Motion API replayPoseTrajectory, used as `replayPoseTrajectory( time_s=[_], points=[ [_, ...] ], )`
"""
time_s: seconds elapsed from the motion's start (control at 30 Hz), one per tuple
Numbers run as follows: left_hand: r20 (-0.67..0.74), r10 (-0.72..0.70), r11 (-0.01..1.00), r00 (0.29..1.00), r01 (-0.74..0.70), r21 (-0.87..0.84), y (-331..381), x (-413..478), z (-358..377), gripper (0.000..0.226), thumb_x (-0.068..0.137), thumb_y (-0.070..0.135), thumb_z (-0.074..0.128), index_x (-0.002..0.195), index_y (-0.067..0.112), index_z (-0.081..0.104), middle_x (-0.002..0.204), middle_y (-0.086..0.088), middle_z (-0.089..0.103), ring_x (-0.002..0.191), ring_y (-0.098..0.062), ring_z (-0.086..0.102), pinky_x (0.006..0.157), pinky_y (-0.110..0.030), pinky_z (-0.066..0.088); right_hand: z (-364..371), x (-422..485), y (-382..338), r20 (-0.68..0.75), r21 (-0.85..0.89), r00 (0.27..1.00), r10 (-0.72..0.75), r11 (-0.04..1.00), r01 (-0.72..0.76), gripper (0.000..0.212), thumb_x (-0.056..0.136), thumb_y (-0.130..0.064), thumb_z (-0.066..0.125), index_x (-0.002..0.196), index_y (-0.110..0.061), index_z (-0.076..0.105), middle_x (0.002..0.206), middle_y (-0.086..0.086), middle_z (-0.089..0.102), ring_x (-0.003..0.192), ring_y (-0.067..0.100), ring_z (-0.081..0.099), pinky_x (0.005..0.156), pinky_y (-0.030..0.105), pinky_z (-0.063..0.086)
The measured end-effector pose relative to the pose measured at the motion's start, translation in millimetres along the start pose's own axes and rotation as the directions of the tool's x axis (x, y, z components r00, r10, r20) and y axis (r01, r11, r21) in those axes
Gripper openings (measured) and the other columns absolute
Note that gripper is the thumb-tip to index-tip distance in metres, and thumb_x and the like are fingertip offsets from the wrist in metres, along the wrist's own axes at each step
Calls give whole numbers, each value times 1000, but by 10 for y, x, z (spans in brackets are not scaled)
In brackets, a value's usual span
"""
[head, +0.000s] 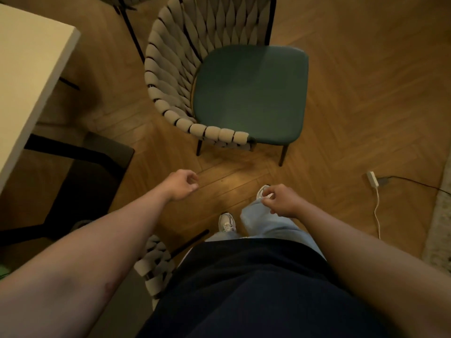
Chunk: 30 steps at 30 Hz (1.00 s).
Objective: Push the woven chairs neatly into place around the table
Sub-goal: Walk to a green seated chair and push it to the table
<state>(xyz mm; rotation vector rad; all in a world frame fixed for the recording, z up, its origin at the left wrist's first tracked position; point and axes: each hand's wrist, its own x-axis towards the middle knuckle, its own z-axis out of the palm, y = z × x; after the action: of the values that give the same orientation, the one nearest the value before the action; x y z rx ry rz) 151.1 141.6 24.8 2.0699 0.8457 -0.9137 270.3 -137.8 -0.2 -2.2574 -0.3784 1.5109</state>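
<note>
A woven chair (249, 93) with a green seat and a thick beige braided back stands on the wooden floor ahead of me, turned with its back toward the white table (31, 76) at the left. My left hand (181, 185) hangs below the chair's near corner, fingers loosely curled, holding nothing. My right hand (280, 201) hovers over my leg, also loosely curled and empty. Neither hand touches the chair. Part of a second woven chair (156, 262) shows beside my left hip. A third one (127, 1) peeks in at the top edge.
A black table base (80, 172) spreads under the table at the left. A white charger with its cable (373, 181) lies on the floor at the right, near a rug edge (439, 215). My feet stand just in front of the green-seated chair.
</note>
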Motion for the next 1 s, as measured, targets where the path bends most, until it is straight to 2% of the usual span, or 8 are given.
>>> replayPoseTrajectory(
  time_s=[0.1,0.17,0.4,0.57,0.67,0.77,0.87,1.0],
  points=[
    [-57,-2,998,998,5,59,174,231,-311,40,96,22,60,135,22,54,134,-4,59,120,-21,56,102,-40,49,-179,231,-108,37,56,999,29,998,-31,33,98,-29,58,128,-14,61,108,5,68,90,18,68,70,28,55],
    [-105,18,992,994,-5,125,280,390,-548,42,95,22,60,137,22,53,135,-4,59,123,-22,55,104,-41,48,-270,377,-218,43,74,998,42,996,-45,31,99,-29,57,126,-14,61,105,5,68,89,20,70,74,34,61],
    [-142,111,944,984,-60,325,433,997,-1439,40,95,22,61,134,18,55,128,-6,62,114,-23,59,97,-39,51,-302,753,-830,39,211,997,68,975,-75,14,99,-25,56,108,-17,63,107,12,71,93,28,72,81,43,62],
    [-67,195,879,979,-144,454,326,1384,-1951,46,95,37,59,137,20,51,133,-6,59,117,-25,57,98,-43,50,-8,1030,-1355,91,417,990,109,898,-137,31,101,-29,53,127,-13,55,110,12,67,93,25,71,83,39,61],
    [10,229,800,973,-194,567,219,1567,-2195,57,92,54,56,138,21,51,135,-8,57,121,-28,54,99,-47,49,223,1231,-1679,121,656,980,158,728,-198,49,101,-34,54,143,-12,44,113,12,66,95,26,70,81,39,62],
    [76,270,722,960,-254,644,74,1734,-2367,64,88,61,56,138,20,50,132,-9,58,119,-29,54,98,-47,49,449,1413,-2029,186,855,959,214,446,-266,62,99,-38,55,151,-16,29,116,15,63,100,31,69,84,41,61],
    [102,351,614,931,-311,725,-15,1882,-2467,68,85,62,61,139,23,48,134,-8,55,123,-29,50,98,-45,47,598,1605,-2318,239,938,941,239,194,-287,66,99,-45,53,153,-20,25,123,18,61,105,35,67,91,45,58],
    [172,407,417,897,-350,839,-82,2128,-2626,86,74,71,65,144,26,43,150,-4,43,142,-30,32,116,-49,28,667,1901,-2580,263,962,939,221,-141,-236,72,96,-49,55,154,-21,23,130,26,57,110,40,64,98,51,54]
  ],
)
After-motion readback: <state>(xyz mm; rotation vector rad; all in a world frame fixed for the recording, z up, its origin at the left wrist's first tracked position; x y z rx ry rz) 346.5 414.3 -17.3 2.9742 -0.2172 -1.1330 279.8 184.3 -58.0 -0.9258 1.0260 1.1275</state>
